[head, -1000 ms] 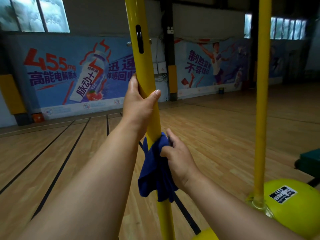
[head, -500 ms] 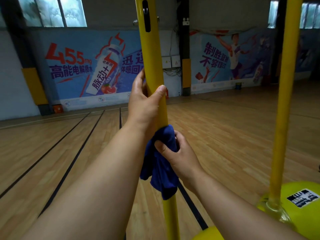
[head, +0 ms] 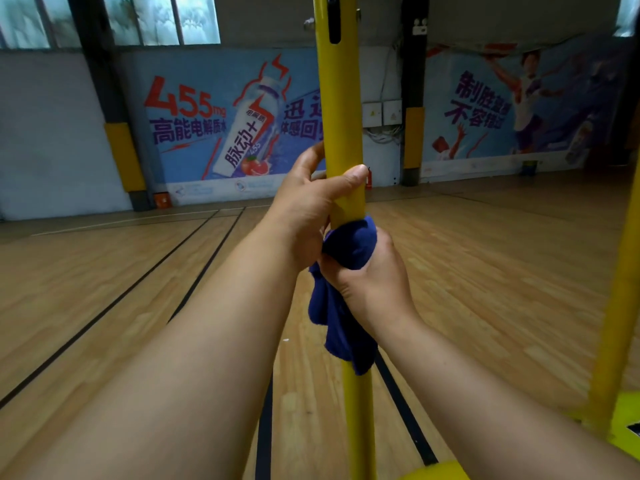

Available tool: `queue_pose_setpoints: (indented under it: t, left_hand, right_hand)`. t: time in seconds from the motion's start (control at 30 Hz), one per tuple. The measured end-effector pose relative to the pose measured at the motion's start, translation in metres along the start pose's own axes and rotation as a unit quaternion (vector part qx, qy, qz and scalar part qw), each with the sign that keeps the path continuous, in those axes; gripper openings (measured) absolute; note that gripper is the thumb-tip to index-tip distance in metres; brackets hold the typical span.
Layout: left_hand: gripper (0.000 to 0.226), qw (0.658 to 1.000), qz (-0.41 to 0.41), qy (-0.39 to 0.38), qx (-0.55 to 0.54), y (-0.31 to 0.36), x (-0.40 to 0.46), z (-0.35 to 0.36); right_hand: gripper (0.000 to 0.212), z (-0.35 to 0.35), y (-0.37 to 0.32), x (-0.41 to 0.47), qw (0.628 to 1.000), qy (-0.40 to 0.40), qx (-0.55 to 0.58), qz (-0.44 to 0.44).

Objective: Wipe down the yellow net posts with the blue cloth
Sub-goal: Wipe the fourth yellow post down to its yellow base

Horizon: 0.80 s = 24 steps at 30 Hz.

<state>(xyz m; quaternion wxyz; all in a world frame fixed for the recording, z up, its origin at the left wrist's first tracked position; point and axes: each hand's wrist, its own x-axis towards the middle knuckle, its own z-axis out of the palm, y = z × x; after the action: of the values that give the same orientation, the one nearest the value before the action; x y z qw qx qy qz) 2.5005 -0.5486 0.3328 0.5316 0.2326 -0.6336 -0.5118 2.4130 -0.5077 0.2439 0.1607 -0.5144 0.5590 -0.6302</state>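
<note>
The left hand (head: pixel 311 206) grips the yellow post (head: pixel 341 109); directly below it, the right hand (head: pixel 372 282) clasps the blue cloth (head: pixel 349 247) around the post.

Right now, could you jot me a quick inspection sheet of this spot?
Surface: wooden floor with dark court lines.
Job's things: blue cloth wrapped round the near yellow post; second post at right.
Clutter: nothing seen.
Hands: left hand grips the near post above the cloth; right hand holds the cloth against it.
Cables: loose wires on the back wall.
Surroundings: wall banner, high windows.
</note>
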Motion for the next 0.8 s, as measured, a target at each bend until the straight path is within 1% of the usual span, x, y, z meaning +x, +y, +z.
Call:
queue_pose_setpoints:
  t: [0.07,0.17,0.33,0.5,0.63,0.8]
  left_hand:
    - [0.071,1.000,0.005,0.003,0.001,-0.002,-0.002,0.002]
    - [0.076,1.000,0.014,0.019,0.010,-0.004,-0.006,0.004]
    - [0.060,0.999,0.027,0.026,0.017,-0.011,-0.008,0.006]
    - [0.057,0.999,0.021,0.035,0.007,-0.010,-0.010,0.009]
    - [0.056,0.999,0.020,0.041,0.006,-0.009,-0.011,0.011]
    - [0.058,0.998,0.031,0.046,0.018,-0.008,-0.013,0.012]
  right_hand:
    - [0.064,0.002,0.007,-0.003,1.000,0.008,0.015,0.005]
    - [0.054,0.002,0.019,-0.008,0.999,-0.005,0.042,0.011]
    - [0.052,-0.001,0.045,-0.021,0.995,-0.063,0.067,0.028]
    - [0.049,0.001,0.073,-0.041,0.991,-0.088,0.086,0.055]
    - [0.050,0.002,0.071,-0.038,0.990,-0.083,0.103,0.053]
    - [0.041,-0.003,0.051,-0.021,0.990,-0.087,0.112,0.012]
